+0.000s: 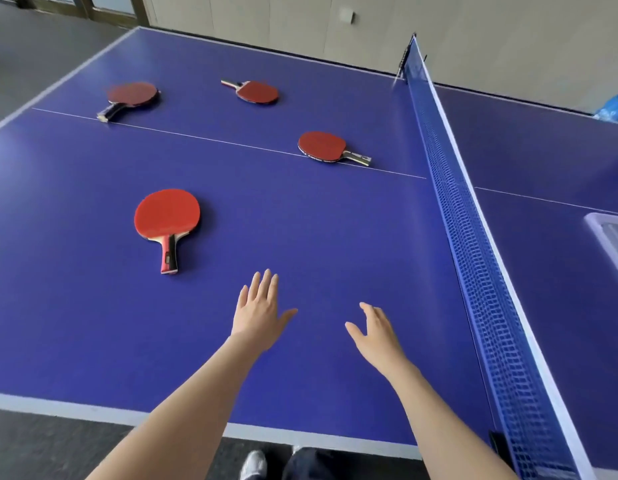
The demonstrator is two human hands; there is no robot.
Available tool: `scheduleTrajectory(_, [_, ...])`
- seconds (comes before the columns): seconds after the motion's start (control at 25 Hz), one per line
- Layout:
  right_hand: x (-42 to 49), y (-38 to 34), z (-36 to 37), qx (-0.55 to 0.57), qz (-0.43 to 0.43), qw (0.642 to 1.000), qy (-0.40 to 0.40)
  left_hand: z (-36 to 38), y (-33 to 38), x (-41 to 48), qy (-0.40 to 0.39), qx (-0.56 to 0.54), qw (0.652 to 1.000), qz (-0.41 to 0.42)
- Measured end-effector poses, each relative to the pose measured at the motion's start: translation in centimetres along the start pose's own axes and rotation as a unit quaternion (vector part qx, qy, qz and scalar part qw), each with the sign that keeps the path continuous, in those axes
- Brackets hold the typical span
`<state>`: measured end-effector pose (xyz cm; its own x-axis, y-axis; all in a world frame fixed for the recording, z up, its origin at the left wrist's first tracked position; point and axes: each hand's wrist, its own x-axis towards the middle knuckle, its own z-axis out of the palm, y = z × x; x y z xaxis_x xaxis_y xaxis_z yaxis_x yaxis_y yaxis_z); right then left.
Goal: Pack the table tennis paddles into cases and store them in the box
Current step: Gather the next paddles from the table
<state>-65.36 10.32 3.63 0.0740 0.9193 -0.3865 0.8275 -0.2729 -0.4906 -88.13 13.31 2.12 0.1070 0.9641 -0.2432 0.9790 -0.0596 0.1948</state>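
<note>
Red rubber faces up on nearest paddle (167, 216), net-side paddle (323, 146), far-left paddle (132, 94), far-middle paddle (257, 91); all flat, well apart on blue table (300, 244). I see left hand (257, 317), right hand (376, 336) over table, fingers straight, holding nothing. Beyond net (473, 237), pale container (593, 223), possibly box, cut by frame edge.

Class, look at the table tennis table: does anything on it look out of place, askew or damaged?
Nothing looks damaged or spilled. The four paddles simply lie scattered, handles pointing different ways: nearest paddle, right paddle, far left paddle, far middle paddle.
</note>
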Motion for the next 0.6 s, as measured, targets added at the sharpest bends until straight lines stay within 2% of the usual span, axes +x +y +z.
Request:
scheduleTrajectory(0.24, [9.3, -0.1, -3.1, -0.003, 0.002, 1.000, 0.011, 1.4, 1.0, 9.2, 0.022, 0.014, 1.000, 0.001])
scheduleTrajectory(0.6, [26.4, -0.8, -7.5, -0.017, -0.031, 0.998, 0.049, 4.5, 0.5, 21.2, 0.045, 0.018, 0.997, -0.066])
